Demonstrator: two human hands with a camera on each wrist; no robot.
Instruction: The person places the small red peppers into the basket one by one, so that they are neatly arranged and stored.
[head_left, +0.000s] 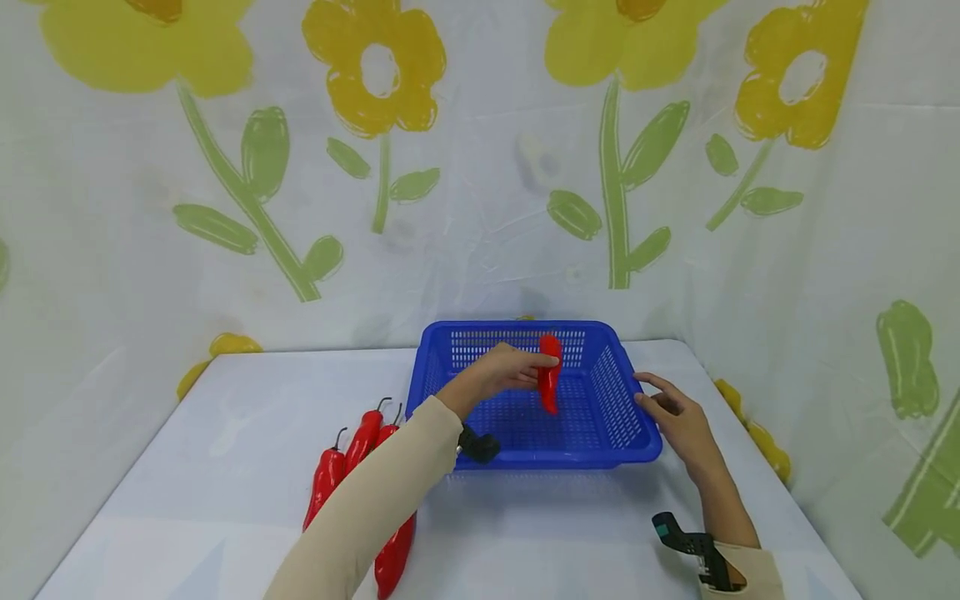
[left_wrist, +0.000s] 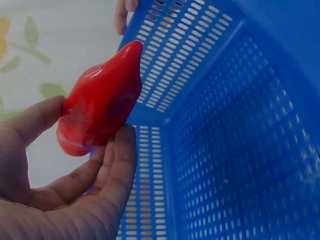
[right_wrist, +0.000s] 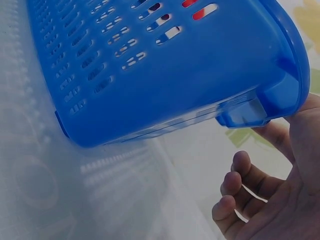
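Between thumb and fingertips, my left hand (head_left: 498,371) pinches a red chili pepper (head_left: 550,383). It hangs upright above the inside of a blue perforated plastic basket (head_left: 540,459), apart from the basket floor. The left wrist view shows the glossy pepper (left_wrist: 102,102) up close, with no stem visible. At the basket's right rim, my right hand (head_left: 681,421) grips the edge with thumb and index finger. Its other fingers (right_wrist: 242,162) stay loosely bent off the basket in the right wrist view; the thumb is hidden there.
Several red peppers (head_left: 326,477) with dark stems lie on the white table (head_left: 187,467) left of the basket, partly covered by the left sleeve (head_left: 375,500). A flower-printed white curtain (head_left: 480,250) stands behind the table and along its sides.
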